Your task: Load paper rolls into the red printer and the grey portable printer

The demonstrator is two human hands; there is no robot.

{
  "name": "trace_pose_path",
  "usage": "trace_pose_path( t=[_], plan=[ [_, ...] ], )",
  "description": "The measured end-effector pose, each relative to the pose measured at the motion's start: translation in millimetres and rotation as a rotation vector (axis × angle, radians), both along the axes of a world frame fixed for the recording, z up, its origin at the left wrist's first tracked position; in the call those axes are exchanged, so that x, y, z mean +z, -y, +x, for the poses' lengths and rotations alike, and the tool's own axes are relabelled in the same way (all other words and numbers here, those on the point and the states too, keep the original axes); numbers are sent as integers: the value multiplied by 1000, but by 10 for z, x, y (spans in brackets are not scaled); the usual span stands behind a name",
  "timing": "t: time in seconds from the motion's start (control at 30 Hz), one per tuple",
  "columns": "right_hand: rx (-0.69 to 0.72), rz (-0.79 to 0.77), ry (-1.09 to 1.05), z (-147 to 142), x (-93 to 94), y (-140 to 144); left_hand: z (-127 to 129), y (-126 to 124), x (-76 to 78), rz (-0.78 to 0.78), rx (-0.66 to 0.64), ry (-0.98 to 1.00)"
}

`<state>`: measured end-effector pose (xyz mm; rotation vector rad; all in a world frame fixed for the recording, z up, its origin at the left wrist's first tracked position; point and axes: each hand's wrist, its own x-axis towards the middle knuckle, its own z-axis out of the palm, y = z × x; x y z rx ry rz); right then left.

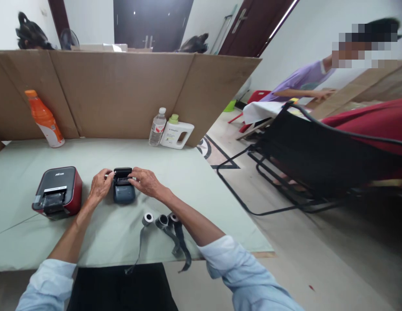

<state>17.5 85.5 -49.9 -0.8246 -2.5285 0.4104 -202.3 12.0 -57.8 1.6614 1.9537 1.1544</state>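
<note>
A small dark-blue portable label printer [124,194] lies on the table with its black lid [122,171] raised. My left hand [101,185] is at the lid's left edge, its thumb and fingers bent against it. From the other side, my right hand [145,180] holds the right edge, fingers curled by the open compartment; the fingertips are partly hidden. Just below my right forearm lie a white-cored roll of grey tape [148,219], a dark roll [162,221] and another roll [174,218], their loose ends trailing toward the table's front edge.
A larger black-and-red printer [60,190] stands left of my left arm. Along the cardboard partition [123,95] are an orange bottle [45,119], a clear water bottle [157,127] and a white jug [177,133]. A black folding chair [304,147] and a person in purple [301,80] are at right.
</note>
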Motion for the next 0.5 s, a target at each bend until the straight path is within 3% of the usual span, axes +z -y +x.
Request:
trace_pose_path(
  t=[0.07,0.23,0.5],
  plan=[
    [-3,-37,-68,-7,-9,-15,-8,73,9,15,19,-79],
    [36,-154,-234,-27,-60,-41,9,126,-23,42,-161,-172],
    [5,-208,-240,36,49,22,115,31,-27,141,-124,-303]
  ],
)
